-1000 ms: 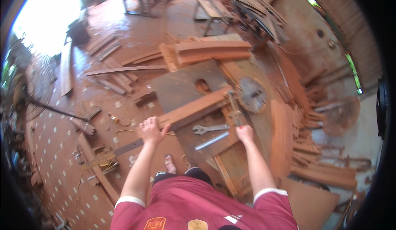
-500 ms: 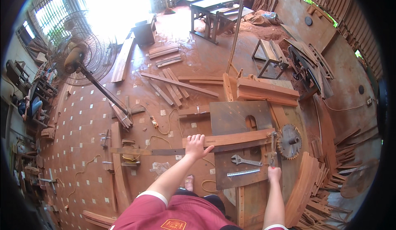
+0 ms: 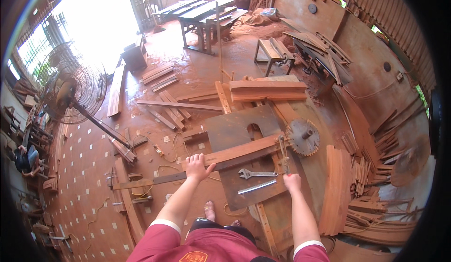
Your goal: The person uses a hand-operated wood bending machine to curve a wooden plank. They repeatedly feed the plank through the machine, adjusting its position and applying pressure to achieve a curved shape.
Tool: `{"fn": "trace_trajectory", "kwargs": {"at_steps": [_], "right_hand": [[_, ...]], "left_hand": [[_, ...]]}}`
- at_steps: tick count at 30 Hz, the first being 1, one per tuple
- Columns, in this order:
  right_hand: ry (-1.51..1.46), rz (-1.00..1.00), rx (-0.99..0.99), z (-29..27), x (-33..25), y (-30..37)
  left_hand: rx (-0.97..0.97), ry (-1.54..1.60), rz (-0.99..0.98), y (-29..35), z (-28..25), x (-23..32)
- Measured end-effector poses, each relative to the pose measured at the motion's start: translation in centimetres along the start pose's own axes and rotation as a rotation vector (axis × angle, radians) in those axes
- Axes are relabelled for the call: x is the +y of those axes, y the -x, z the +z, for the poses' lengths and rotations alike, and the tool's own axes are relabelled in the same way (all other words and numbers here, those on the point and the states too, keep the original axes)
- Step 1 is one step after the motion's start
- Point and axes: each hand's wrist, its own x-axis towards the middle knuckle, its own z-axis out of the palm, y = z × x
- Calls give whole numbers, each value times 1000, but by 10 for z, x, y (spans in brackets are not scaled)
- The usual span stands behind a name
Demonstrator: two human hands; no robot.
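Observation:
A long bar clamp point(image 3: 170, 179) stretches across a dark metal tabletop point(image 3: 225, 129) and beyond its left side. Against its far side lies a reddish wooden board point(image 3: 244, 151). My left hand point(image 3: 198, 168) lies over the bar and the board's left end, fingers over the wood and thumb apart. At the clamp's right end, my right hand point(image 3: 292, 181) is closed round the handle below the metal screw head point(image 3: 282, 151). Between my hands on the tabletop lie an adjustable wrench point(image 3: 256, 173) and a white ruler point(image 3: 257, 186). My right fingers partly hide the handle.
A toothed circular saw blade point(image 3: 303, 137) lies right of the clamp head. Wooden beams point(image 3: 268, 90) sit beyond the tabletop, and thick boards point(image 3: 336, 191) stand at right. A fan point(image 3: 68, 90) is at left. Yellow cord point(image 3: 171, 168) trails on the floor. Another person point(image 3: 27, 161) sits far left.
My view has swung to the right, so the scene sits further left and tilts. Both hands stay in place on the board and the clamp handle.

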Motion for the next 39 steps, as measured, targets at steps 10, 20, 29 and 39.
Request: {"fn": "trace_trajectory", "kwargs": {"at_steps": [10,20,29,39], "right_hand": [[-2,72,-49,-36,14,47],[-2,63,-62,-40,60,69],[-30,96,-75,-44,88,88],[-63,70,-62,-55,112,107]], "left_hand": [[-23,-5,-21,49,4,21],[-43,-8,-13,86,-1,48],[-17,-9,-22,118,-2,65],[-15,17,-16,148,-7,83]]}}
